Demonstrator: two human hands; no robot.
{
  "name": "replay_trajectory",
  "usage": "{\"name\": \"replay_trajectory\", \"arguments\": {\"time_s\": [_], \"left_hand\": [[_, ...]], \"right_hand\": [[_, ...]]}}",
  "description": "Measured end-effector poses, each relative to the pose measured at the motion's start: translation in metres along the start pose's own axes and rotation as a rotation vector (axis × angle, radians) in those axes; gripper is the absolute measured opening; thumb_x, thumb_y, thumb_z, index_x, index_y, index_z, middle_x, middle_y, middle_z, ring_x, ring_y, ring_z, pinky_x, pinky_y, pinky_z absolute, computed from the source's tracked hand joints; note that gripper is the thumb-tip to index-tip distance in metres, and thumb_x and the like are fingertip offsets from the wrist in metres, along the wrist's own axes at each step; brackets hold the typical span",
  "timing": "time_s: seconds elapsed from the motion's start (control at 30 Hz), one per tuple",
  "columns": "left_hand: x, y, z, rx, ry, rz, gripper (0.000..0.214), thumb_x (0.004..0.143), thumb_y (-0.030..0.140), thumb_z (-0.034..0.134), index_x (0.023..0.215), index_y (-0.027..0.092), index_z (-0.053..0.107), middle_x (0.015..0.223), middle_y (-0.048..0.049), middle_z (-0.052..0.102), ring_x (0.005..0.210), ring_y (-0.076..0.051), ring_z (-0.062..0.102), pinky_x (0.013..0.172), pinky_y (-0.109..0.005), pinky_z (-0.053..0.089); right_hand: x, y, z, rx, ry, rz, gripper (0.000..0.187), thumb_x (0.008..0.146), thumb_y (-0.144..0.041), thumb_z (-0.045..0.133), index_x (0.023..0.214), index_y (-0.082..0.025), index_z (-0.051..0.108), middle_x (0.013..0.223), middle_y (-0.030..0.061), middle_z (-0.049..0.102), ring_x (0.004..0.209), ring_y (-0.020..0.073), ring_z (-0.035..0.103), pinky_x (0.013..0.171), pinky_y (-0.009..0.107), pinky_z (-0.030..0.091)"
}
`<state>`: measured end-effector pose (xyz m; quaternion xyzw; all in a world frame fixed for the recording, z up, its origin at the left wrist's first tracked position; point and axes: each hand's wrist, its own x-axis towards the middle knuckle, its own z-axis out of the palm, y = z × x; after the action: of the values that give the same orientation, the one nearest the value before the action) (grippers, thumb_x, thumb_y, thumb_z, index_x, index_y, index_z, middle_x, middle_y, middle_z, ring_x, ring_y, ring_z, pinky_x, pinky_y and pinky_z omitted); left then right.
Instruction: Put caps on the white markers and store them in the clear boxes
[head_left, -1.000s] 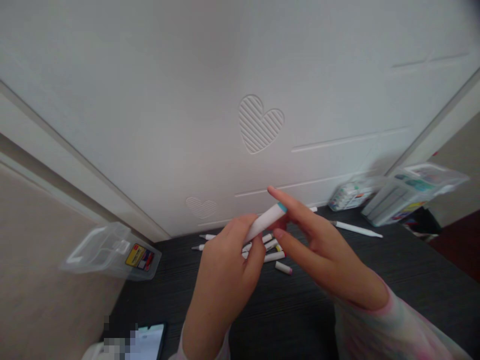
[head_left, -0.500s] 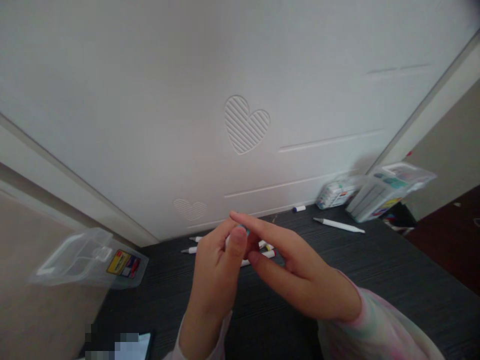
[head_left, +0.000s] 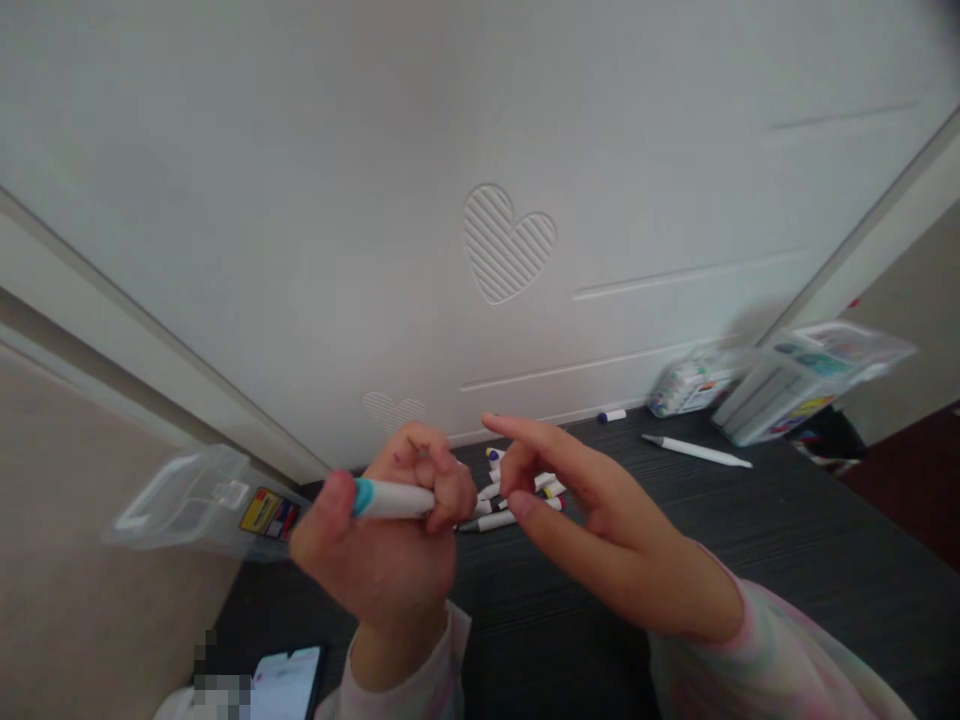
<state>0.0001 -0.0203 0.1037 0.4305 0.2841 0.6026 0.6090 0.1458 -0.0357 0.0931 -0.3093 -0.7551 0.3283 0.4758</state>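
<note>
My left hand (head_left: pixel 397 540) is closed around a white marker (head_left: pixel 397 499) with a turquoise end, which lies across the palm, thumb against the coloured end. To its right is my right hand (head_left: pixel 600 520), apart from it, index finger stretched out, other fingers bent and the thumb below them; nothing shows in its grasp. Behind and between the hands, several white markers (head_left: pixel 501 519) with coloured ends lie in a loose heap on the dark desk (head_left: pixel 555 610), partly hidden by my fingers.
An uncapped white marker (head_left: pixel 697 452) and a blue-ended white cap (head_left: pixel 613 416) lie at the right. Behind them stand a wrapped white pack (head_left: pixel 686 387) and a clear plastic case (head_left: pixel 795 385). Another clear case (head_left: pixel 202 500) is at the left, a phone (head_left: pixel 286 684) at front left. A white panel (head_left: pixel 337 200) rises behind.
My hands have come apart. The left has moved left and turned palm-up, bringing the turquoise-ended marker into sight. The view has shifted slightly, and more of the heaped markers show.
</note>
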Motion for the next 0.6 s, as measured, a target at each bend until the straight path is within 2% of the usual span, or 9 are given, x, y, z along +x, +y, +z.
{"name": "replay_trajectory", "arguments": {"time_s": [0.07,0.17,0.33,0.47,0.6], "left_hand": [[0.001,0.005,-0.003,-0.118,-0.019,-0.013,0.047,0.06,0.065,0.04,0.058,0.019,0.049,0.035,0.0056,0.025,0.035,-0.01,0.027,0.04,-0.024,0.024],[0.002,0.01,-0.005,-0.215,0.0,-0.01,0.053,0.066,0.067,0.025,0.055,0.02,0.047,0.034,0.0059,0.018,0.033,-0.009,0.021,0.038,-0.023,0.022],[0.001,0.012,-0.005,-0.28,0.052,0.008,0.063,0.069,0.068,0.006,0.053,0.02,0.044,0.034,0.0057,0.013,0.032,-0.009,0.015,0.037,-0.024,0.023],[-0.001,0.012,-0.005,-0.308,0.08,0.036,0.063,0.068,0.068,0.005,0.053,0.02,0.043,0.034,0.0056,0.013,0.031,-0.008,0.016,0.036,-0.024,0.023],[-0.002,0.011,-0.005,-0.323,0.087,0.079,0.06,0.068,0.068,0.01,0.054,0.02,0.043,0.034,0.0061,0.012,0.031,-0.008,0.014,0.036,-0.024,0.023]], "right_hand": [[0.0,0.001,-0.001,-0.032,0.005,0.041,0.042,0.086,-0.013,0.045,0.127,-0.021,0.04,0.089,0.0009,0.056,0.081,0.0098,0.052,0.076,0.023,0.043],[0.002,0.002,-0.002,-0.093,-0.023,0.133,0.033,0.087,-0.021,0.045,0.119,-0.02,0.047,0.093,0.003,0.057,0.084,0.0119,0.053,0.076,0.025,0.042],[0.009,0.005,0.002,-0.153,-0.242,0.31,0.031,0.086,-0.037,0.046,0.107,-0.017,0.055,0.1,0.006,0.06,0.087,0.0154,0.054,0.075,0.028,0.042],[0.01,0.006,0.004,-0.233,-0.406,0.315,0.023,0.088,-0.035,0.043,0.096,-0.019,0.058,0.084,0.0014,0.061,0.074,0.0138,0.053,0.065,0.025,0.039],[0.009,0.007,0.005,-0.27,-0.434,0.305,0.021,0.088,-0.034,0.042,0.09,-0.019,0.057,0.083,0.0015,0.061,0.073,0.0138,0.053,0.065,0.025,0.038]]}}
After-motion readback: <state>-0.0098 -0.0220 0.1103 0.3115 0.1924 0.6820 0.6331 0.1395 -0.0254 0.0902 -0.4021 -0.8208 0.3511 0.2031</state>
